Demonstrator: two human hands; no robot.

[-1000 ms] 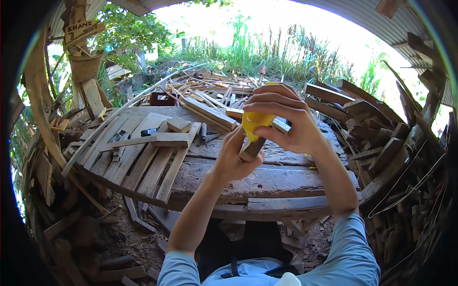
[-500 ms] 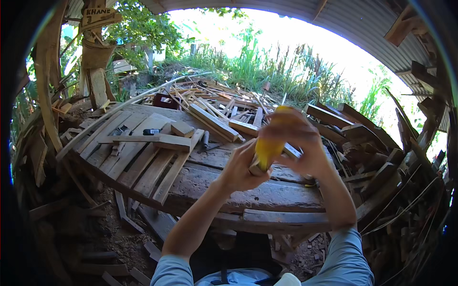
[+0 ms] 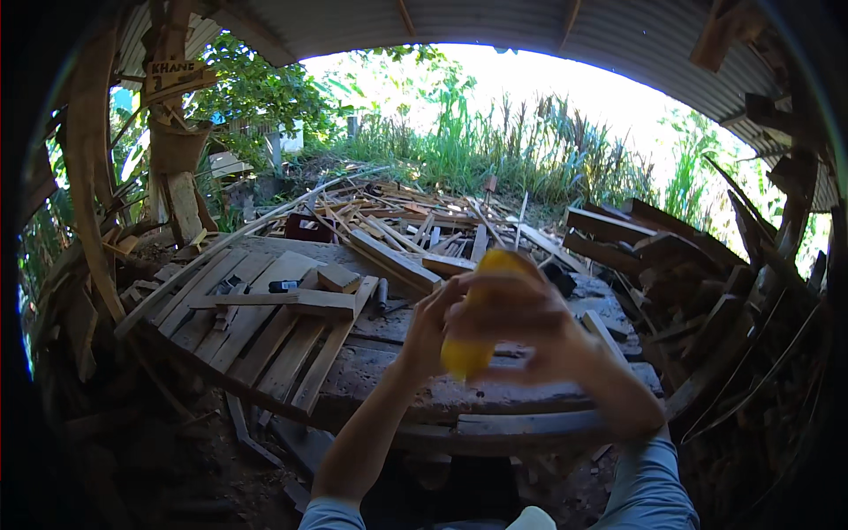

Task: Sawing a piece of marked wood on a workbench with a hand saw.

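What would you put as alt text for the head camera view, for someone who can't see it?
Two bare hands, the left hand and the right hand, hold a blurred yellow object together above a rough wooden workbench strewn with planks. Scrap timber is piled around under a corrugated metal roof, with tall green grass beyond.

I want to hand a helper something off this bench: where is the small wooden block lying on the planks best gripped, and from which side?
Grip the small wooden block across its two long side faces, coming down from above. It lies flat and loose on top of the planks, its top and sides exposed, while both hands, left hand and right hand, are occupied with a yellow object.
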